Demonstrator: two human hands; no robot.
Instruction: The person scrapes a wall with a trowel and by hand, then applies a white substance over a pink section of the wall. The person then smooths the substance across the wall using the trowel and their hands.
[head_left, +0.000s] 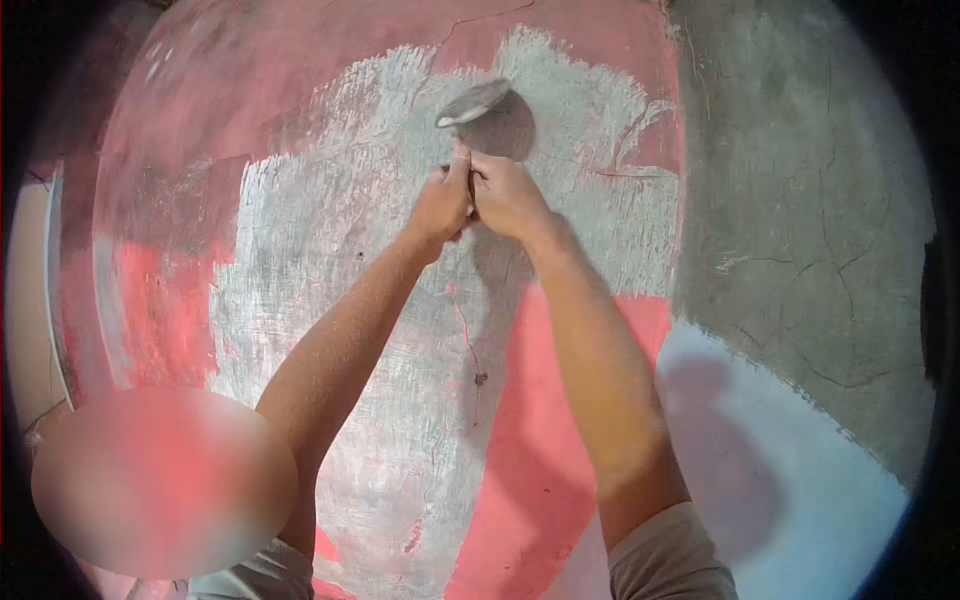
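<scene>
Both arms reach up in front of a wall with scraped pink paint. My left hand (440, 205) is closed round the handle of a tool, its fingers wrapped on it. Right beside it, touching, my right hand (508, 195) is closed on the same handle. Above the hands the tool's flat grey head (474, 103) sits tilted near the bare grey patch (400, 130) of the wall and casts a round shadow. Most of the handle is hidden by the fingers. Whether the head touches the wall cannot be told.
Dull pink paint (240, 80) borders the patch above, and brighter pink (535, 400) lies below. A cracked grey wall section (810, 200) stands at the right, over a pale blue area (840, 470). A blurred oval covers the lower left.
</scene>
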